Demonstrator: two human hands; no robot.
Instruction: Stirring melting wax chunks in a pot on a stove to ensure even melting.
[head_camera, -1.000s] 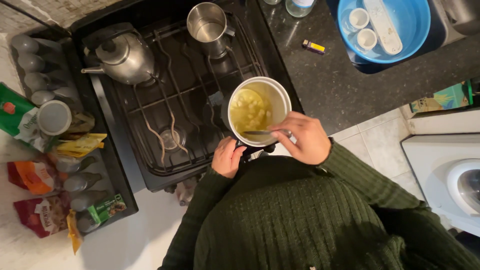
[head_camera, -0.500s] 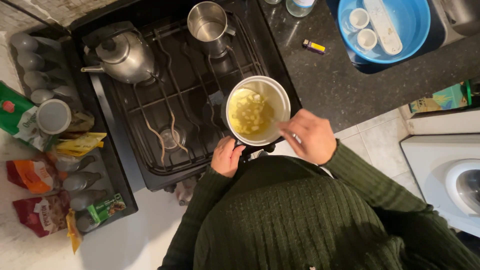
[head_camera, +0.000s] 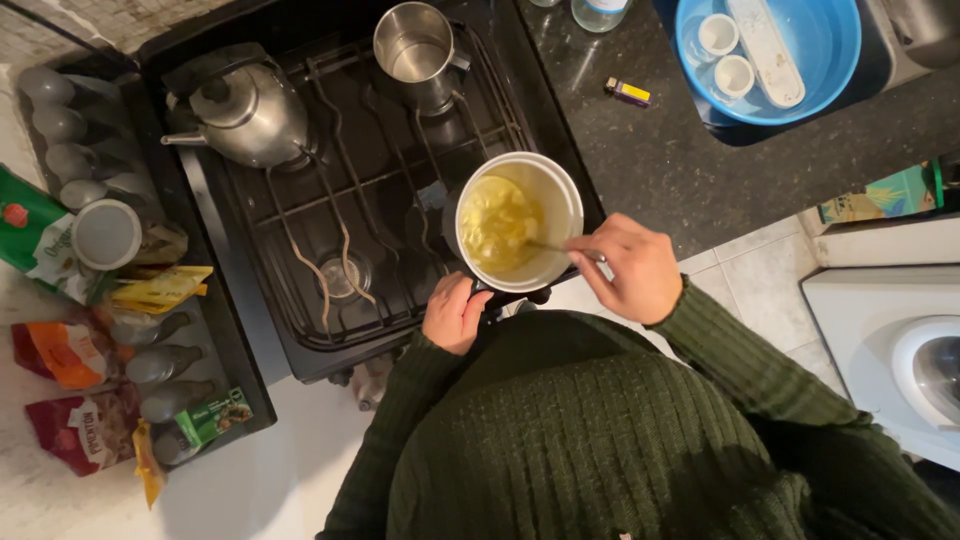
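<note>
The round white saucepan (head_camera: 519, 221) of yellow liquid sits on the black gas stove's (head_camera: 330, 190) front right burner. My right hand (head_camera: 630, 268) pinches a thin metal utensil (head_camera: 560, 247) dipped inside; my left hand (head_camera: 455, 314) clasps the pan's dark handle.

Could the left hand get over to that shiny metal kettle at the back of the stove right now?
Probably yes: the left hand grips the white saucepan's handle, so it must let go first; only bare black stove grates lie between it and the shiny metal kettle.
</note>
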